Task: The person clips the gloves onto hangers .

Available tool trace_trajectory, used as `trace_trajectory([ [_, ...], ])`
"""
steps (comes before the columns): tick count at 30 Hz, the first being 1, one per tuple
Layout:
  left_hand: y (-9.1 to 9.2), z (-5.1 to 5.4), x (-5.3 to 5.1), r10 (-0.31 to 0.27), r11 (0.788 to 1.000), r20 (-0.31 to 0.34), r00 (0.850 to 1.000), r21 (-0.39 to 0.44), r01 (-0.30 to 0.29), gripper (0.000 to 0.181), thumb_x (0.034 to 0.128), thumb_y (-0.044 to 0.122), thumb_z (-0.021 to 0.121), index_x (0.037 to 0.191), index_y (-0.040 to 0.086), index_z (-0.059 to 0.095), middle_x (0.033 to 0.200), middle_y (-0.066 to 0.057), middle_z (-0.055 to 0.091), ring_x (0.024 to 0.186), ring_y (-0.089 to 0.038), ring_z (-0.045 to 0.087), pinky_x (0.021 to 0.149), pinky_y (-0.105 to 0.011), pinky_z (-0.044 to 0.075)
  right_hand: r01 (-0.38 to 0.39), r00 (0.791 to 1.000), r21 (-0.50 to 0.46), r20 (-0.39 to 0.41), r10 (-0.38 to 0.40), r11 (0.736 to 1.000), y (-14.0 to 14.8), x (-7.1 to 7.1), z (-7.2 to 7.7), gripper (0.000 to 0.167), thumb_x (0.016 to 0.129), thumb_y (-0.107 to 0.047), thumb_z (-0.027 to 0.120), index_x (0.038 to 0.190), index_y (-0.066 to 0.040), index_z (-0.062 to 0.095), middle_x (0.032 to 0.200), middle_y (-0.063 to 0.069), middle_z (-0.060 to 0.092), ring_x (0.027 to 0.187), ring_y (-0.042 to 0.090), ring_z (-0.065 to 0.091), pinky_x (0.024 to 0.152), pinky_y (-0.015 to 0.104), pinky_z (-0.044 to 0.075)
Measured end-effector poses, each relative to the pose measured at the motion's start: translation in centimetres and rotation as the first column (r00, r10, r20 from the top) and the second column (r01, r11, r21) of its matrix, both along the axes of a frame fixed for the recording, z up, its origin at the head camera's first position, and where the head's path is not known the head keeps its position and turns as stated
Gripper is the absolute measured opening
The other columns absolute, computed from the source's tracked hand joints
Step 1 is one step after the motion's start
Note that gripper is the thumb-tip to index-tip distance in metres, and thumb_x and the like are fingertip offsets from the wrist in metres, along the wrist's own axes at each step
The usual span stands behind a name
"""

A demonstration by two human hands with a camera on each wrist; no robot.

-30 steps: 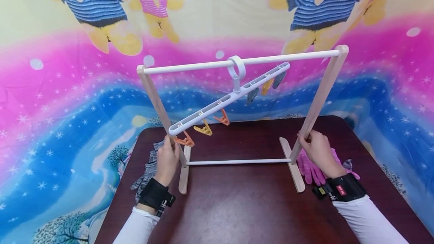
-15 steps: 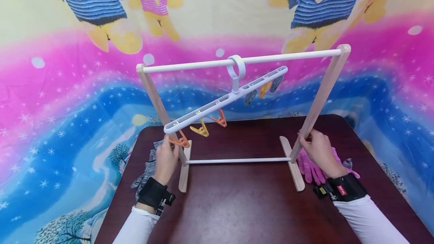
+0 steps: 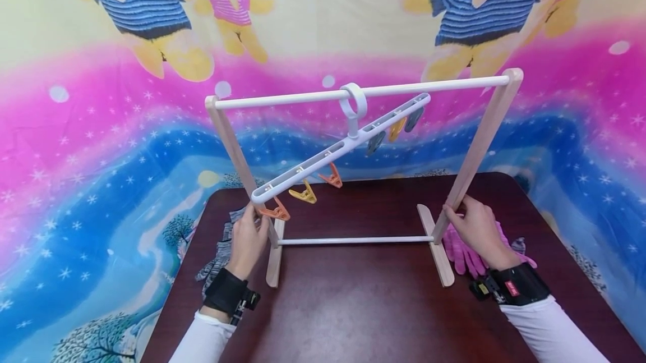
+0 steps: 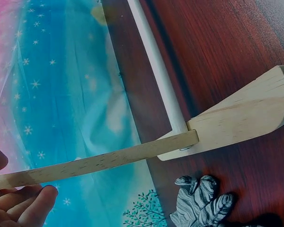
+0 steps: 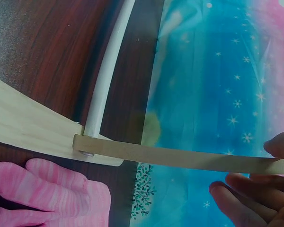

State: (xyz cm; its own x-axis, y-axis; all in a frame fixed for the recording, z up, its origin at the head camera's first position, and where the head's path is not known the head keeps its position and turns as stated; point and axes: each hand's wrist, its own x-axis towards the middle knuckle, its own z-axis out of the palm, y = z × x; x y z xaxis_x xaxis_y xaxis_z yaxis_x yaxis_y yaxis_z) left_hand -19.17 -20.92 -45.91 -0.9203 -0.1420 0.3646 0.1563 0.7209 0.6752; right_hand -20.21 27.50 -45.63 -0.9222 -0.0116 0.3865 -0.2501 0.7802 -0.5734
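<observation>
A wooden drying rack with white rods stands upright on the table. My left hand grips its left post low down, and my right hand holds the right post at a similar height. In both wrist views, thumb and fingers lie on either side of the post. From the top rod hangs a white clip hanger by its ring, turned askew, its left end nearer me and just above my left hand. Orange, yellow and grey-blue clothespins dangle from it with nothing in them.
On the dark red table, grey striped gloves lie beyond my left wrist. Pink gloves lie by the rack's right foot, with a bit of grey knit beside them. A printed cloth backdrop rises behind the table.
The hanger swings slightly: its left end moves left and then back right. Both hands keep their hold on the posts, and the rack stays in place.
</observation>
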Motion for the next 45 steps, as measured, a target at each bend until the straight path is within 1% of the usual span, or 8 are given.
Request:
trace_trajectory([
  [9,-0.1,0.0,0.7,0.035,0.997,0.008,0.999,-0.068,-0.035,0.033,0.1011,0.022,0.059,0.13,0.007,0.057,0.125,-0.02,0.07,0.111,-0.037,0.07,0.085,-0.052,0.058,0.009,1.0,0.01,-0.025,-0.009,1.0,0.1,0.8,0.0,0.023,0.097,-0.017,0.066,0.105,0.004,0.068,0.088,0.026,0.074,0.066,0.029,0.07,0.045,0.028,0.044],
  [16,-0.1,-0.1,1.4,0.043,0.992,0.012,0.999,-0.119,-0.041,0.041,0.1011,0.023,0.061,0.14,0.01,0.054,0.123,-0.019,0.072,0.069,-0.029,0.068,0.056,-0.035,0.046,0.037,0.999,0.048,-0.026,-0.036,0.998,0.3,1.6,-0.1,0.026,0.097,-0.018,0.066,0.108,0.005,0.069,0.093,0.028,0.074,0.082,0.042,0.073,0.063,0.049,0.057],
  [22,-0.4,-0.5,2.1,0.048,0.992,0.032,0.998,-0.12,-0.044,0.049,0.1011,0.023,0.061,0.147,0.008,0.049,0.128,-0.022,0.068,0.101,-0.039,0.072,0.073,-0.049,0.058,0.028,1.0,0.063,-0.014,-0.028,0.998,0.3,2.5,-0.2,0.028,0.098,-0.02,0.065,0.111,0.004,0.07,0.098,0.027,0.075,0.082,0.04,0.073,0.062,0.047,0.057],
  [26,-0.3,-0.5,2.6,0.054,0.992,0.047,0.997,-0.12,-0.048,0.05,0.1014,0.023,0.06,0.148,0.01,0.048,0.132,-0.021,0.067,0.104,-0.039,0.071,0.063,-0.036,0.05,0.037,0.999,0.068,-0.01,-0.036,0.997,0.4,3.1,-0.2,0.03,0.098,-0.022,0.064,0.113,0.004,0.069,0.1,0.028,0.074,0.083,0.042,0.072,0.066,0.054,0.056],
  [30,-0.2,-0.4,3.3,0.055,0.991,0.066,0.996,-0.123,-0.047,0.05,0.1012,0.023,0.061,0.149,0.012,0.048,0.132,-0.018,0.067,0.071,-0.03,0.068,0.052,-0.028,0.038,0.044,0.999,0.064,0.024,-0.046,0.997,0.3,4.0,-0.1,0.034,0.099,-0.023,0.064,0.119,0.005,0.068,0.104,0.029,0.074,0.088,0.044,0.072,0.07,0.057,0.056],
  [37,-0.3,-0.9,4.7,0.073,0.983,0.095,0.993,-0.176,-0.055,0.049,0.1004,0.024,0.061,0.147,0.013,0.051,0.055,-0.003,0.047,0.043,-0.012,0.036,0.045,-0.026,0.027,0.037,0.997,0.11,0.067,-0.044,0.993,-0.7,5.3,-0.1,0.039,0.098,-0.029,0.066,0.124,0.0,0.067,0.053,0.006,0.057,0.041,0.016,0.049,0.042,0.031,0.04],
  [41,-0.1,-1.3,5.2,0.048,0.978,0.08,0.996,-0.206,-0.03,0.049,0.0972,0.023,0.065,0.143,0.011,0.055,0.064,-0.004,0.057,0.051,-0.018,0.051,0.049,-0.032,0.037,0.023,0.996,0.15,0.083,-0.036,0.988,-1.6,5.8,-0.2,0.039,0.095,-0.031,0.069,0.124,-0.004,0.068,0.044,-0.007,0.035,0.037,0.008,0.028,0.038,0.027,0.025],
  [45,0.1,-1.7,5.6,0.008,0.975,0.108,0.994,-0.222,0.016,0.052,0.0964,0.027,0.067,0.143,0.009,0.055,0.115,-0.015,0.073,0.094,-0.033,0.072,0.076,-0.049,0.056,-0.013,0.996,0.168,0.094,-0.003,0.986,-2.7,6.1,-0.5,0.042,0.094,-0.034,0.07,0.124,-0.004,0.069,0.05,-0.004,0.042,0.043,0.009,0.028,0.04,0.028,0.026],
])
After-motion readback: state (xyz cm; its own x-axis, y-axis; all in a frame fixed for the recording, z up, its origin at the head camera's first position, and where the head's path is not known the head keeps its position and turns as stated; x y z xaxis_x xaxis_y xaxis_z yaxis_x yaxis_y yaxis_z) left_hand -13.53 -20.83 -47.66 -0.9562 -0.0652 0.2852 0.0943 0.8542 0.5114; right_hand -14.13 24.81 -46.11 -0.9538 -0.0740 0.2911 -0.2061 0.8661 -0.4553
